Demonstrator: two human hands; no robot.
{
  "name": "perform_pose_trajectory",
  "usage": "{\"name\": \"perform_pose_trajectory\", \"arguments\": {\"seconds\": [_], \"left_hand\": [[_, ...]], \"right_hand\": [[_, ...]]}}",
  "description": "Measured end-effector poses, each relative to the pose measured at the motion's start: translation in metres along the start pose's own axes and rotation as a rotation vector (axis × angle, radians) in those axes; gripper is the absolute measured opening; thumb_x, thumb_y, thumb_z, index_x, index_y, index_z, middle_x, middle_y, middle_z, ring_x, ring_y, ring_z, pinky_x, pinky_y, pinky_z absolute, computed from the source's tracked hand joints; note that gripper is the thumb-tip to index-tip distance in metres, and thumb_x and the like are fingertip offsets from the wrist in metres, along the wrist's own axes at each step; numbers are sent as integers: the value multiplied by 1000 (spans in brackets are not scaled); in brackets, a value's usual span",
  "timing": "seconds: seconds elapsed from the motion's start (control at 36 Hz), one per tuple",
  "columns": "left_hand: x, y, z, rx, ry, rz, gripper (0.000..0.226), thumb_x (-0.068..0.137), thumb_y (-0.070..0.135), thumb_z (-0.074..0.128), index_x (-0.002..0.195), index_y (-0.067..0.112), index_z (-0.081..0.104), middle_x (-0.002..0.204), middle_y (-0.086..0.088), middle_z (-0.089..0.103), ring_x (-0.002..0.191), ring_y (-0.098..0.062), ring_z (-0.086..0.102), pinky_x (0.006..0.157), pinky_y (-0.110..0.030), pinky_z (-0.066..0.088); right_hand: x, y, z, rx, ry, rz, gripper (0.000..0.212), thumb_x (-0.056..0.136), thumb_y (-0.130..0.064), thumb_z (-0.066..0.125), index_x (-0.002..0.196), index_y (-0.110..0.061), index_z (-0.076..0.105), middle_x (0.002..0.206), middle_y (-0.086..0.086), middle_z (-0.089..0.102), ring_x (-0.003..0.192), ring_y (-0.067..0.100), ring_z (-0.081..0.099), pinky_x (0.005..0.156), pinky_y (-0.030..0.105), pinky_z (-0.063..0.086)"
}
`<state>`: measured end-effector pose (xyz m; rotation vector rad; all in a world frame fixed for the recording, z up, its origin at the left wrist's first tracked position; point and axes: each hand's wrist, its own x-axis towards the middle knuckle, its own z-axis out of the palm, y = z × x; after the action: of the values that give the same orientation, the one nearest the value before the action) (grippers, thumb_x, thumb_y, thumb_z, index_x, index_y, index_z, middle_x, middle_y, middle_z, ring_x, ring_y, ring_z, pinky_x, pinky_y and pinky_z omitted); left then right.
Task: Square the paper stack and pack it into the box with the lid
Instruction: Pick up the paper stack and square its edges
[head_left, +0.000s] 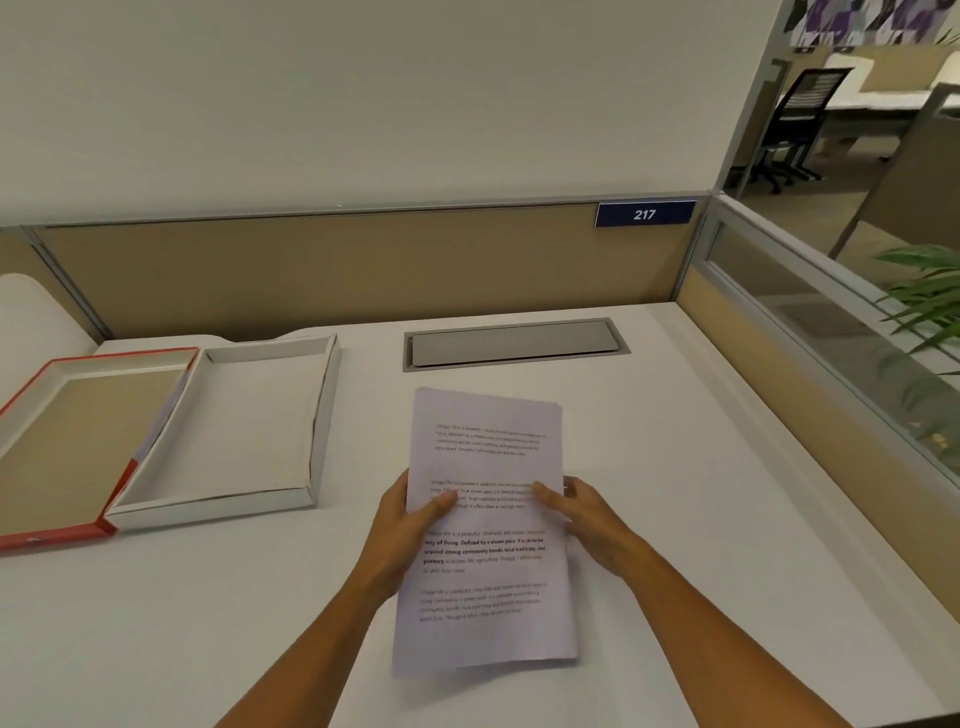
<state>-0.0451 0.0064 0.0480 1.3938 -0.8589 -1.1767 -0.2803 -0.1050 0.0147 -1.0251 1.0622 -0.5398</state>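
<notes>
Fingers of both hands, left hand (402, 525) and right hand (582, 514), clamp the printed white paper stack (485, 545) mid-frame; white open cardboard box (311, 415) and red-edged lid (31, 400) sit left.

Paper stack (485, 530) at counter (675, 519) centre, held above surface between both hands. Left hand (402, 530) on stack's left edge, thumb over top sheet. Right hand (582, 519) on right edge, thumb over top sheet. Box (223, 488) left of stack, on counter, open side up. Lid (67, 535) left of box, touching it, inner side up. Cable hatch (514, 344) set in counter behind stack. Partition (337, 270) behind counter; number plate (645, 213) at partition's upper right. Plant (930, 306) beyond right-side divider.
</notes>
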Motion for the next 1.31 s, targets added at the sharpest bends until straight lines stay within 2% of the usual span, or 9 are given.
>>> {"name": "perform_pose_trajectory", "arguments": {"seconds": [0.06,0.17,0.5,0.78,0.86,1.0,1.08,1.19,1.31], "left_hand": [[-3,11,-1,-10,-43,30,39,84,29,74,120,23,60,107,-6,75,88,-33,75,68,-48,63],[-4,25,-3,-2,-70,76,43,81,29,73,121,22,59,109,-8,74,90,-36,74,69,-51,62],[-3,25,13,-25,235,253,49,84,35,70,129,26,54,110,2,71,95,-28,72,67,-39,63],[-9,13,8,154,253,331,57,81,27,68,134,12,52,114,-8,67,104,-29,67,80,-49,61],[-8,10,4,202,214,310,60,79,29,69,133,9,54,114,-10,67,104,-27,66,83,-50,61],[-2,15,-6,192,232,298,52,72,35,76,121,25,61,105,6,70,94,-18,69,72,-30,63],[1,20,-7,120,257,274,45,68,34,78,111,40,62,97,18,71,88,-12,70,64,-22,60],[3,18,2,65,260,272,59,70,31,77,125,22,59,107,1,70,95,-22,70,72,-33,63],[-1,18,8,48,301,304,42,71,32,76,111,35,64,92,14,74,89,-17,71,63,-27,62]], "right_hand": [[-1,-5,-2,175,-88,-15,74,69,-47,89,130,-17,61,128,7,71,116,26,69,99,49,55],[-9,-19,0,288,-125,-32,56,77,-29,83,127,-10,66,124,15,72,108,31,72,82,44,61],[-54,-38,67,55,278,-502,16,89,-41,69,99,-31,76,93,-8,80,85,14,76,62,23,60],[-59,-22,74,13,285,-598,18,89,-42,65,102,-52,71,96,-14,75,95,10,72,64,22,60],[-57,-15,68,-16,277,-562,17,88,-44,66,103,-51,70,97,-11,75,95,13,72,69,32,64],[-54,-23,56,-2,252,-570,44,76,-53,77,116,-38,67,104,-6,74,99,18,71,71,32,64],[-53,-25,56,-9,250,-551,31,74,-52,76,104,-45,73,97,-6,76,94,17,72,68,31,63],[-50,-21,62,-11,269,-544,17,81,-40,72,95,-50,76,90,-7,77,89,17,73,65,36,64],[-52,-24,66,24,274,-560,21,82,-38,70,99,-50,75,92,-7,77,91,15,73,61,26,61]]}}
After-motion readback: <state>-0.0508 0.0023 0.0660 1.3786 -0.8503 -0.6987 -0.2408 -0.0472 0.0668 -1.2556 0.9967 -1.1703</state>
